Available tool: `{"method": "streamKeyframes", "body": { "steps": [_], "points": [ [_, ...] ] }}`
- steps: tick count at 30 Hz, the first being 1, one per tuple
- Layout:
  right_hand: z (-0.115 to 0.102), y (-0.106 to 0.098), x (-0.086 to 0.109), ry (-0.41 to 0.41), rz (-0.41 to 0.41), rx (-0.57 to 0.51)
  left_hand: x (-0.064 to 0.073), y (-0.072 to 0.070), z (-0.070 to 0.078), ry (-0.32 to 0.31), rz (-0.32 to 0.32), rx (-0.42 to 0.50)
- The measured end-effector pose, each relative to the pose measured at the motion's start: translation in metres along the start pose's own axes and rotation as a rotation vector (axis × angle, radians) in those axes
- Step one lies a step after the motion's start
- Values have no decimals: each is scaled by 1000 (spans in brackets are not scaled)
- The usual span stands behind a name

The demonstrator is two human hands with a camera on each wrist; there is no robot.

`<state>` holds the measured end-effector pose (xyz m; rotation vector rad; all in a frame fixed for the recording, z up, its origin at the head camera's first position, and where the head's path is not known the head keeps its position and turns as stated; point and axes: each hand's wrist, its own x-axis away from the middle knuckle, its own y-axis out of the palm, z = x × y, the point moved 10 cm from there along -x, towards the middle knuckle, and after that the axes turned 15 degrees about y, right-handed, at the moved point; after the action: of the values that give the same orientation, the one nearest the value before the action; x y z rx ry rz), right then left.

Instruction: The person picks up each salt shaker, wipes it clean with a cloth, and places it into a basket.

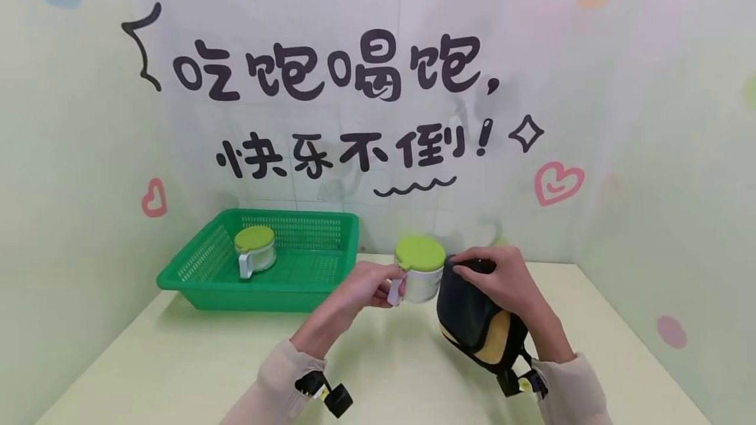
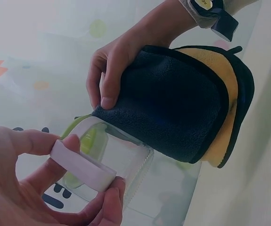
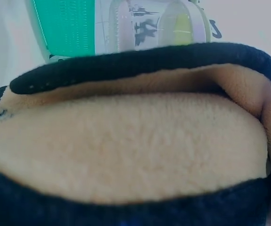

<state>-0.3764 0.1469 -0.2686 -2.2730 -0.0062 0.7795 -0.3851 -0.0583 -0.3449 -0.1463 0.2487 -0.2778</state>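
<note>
My left hand (image 1: 378, 283) holds a clear seasoning jar (image 1: 422, 284) by its white handle (image 2: 83, 165), raised above the table. A green lid (image 1: 420, 253) tops the jar. To its right, my right hand (image 1: 501, 281) pinches the upper edge of a folded cloth (image 1: 469, 310), dark blue-grey on one face and yellow on the other, with black edging. In the left wrist view the cloth lies close against the jar's side; whether it presses there I cannot tell. The cloth's folds (image 3: 126, 146) fill most of the right wrist view, hiding the right fingers.
A green perforated basket (image 1: 260, 300) stands at the back left of the pale table (image 1: 378, 372). Inside it sits a second jar (image 1: 257, 251) with a green lid and white handle. A printed wall sheet (image 1: 354, 117) rises behind the table.
</note>
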Motion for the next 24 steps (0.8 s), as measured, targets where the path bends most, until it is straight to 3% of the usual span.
{"method": "streamKeyframes", "body": {
  "steps": [8,13,19,24],
  "points": [
    [7,8,2,21,-13,7,1,-3,-2,-1,27,45],
    [17,22,1,36,-100,32,-3,-2,3,15,10,71],
    [27,45,4,49,-220,35,0,-6,0,3,34,67],
    [25,43,0,55,-199,55,-1,-9,3,27,19,84]
  ]
}}
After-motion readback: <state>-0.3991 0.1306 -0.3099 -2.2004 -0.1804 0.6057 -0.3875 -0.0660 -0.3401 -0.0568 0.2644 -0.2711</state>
